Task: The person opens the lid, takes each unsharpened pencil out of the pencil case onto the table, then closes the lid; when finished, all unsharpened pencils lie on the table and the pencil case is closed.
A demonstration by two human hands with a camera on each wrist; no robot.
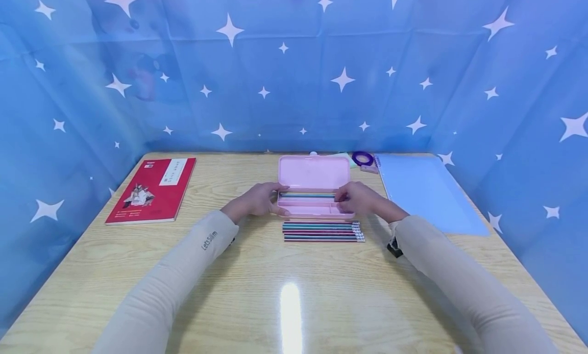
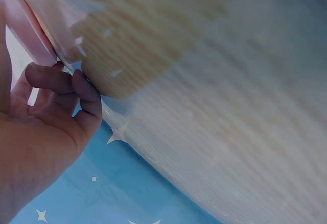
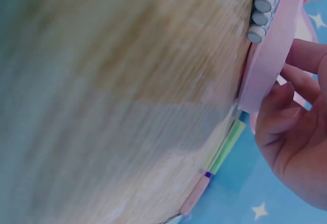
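Observation:
An open pink pencil case (image 1: 300,209) lies on the table, its lid (image 1: 314,172) tipped back. Colored pencils (image 1: 308,195) lie in its rear compartment. My left hand (image 1: 262,198) grips the case's left end, thumb at the front corner and fingers behind. At the right end, my right hand (image 1: 360,197) reaches in with bent fingers over the pencils' right ends; I cannot tell whether it pinches them. The right wrist view shows those fingers over the case wall (image 3: 271,55). In front of the case, a row of striped pencils (image 1: 321,231) lies side by side, silvery ends to the right.
To the left lies a red book (image 1: 153,193). A pale blue spiral-bound pad (image 1: 427,191) covers the right rear of the wooden table (image 1: 239,293). Behind the case's right side are a purple tape roll (image 1: 362,158), a small pink item (image 1: 369,169) and something pale green (image 1: 345,157).

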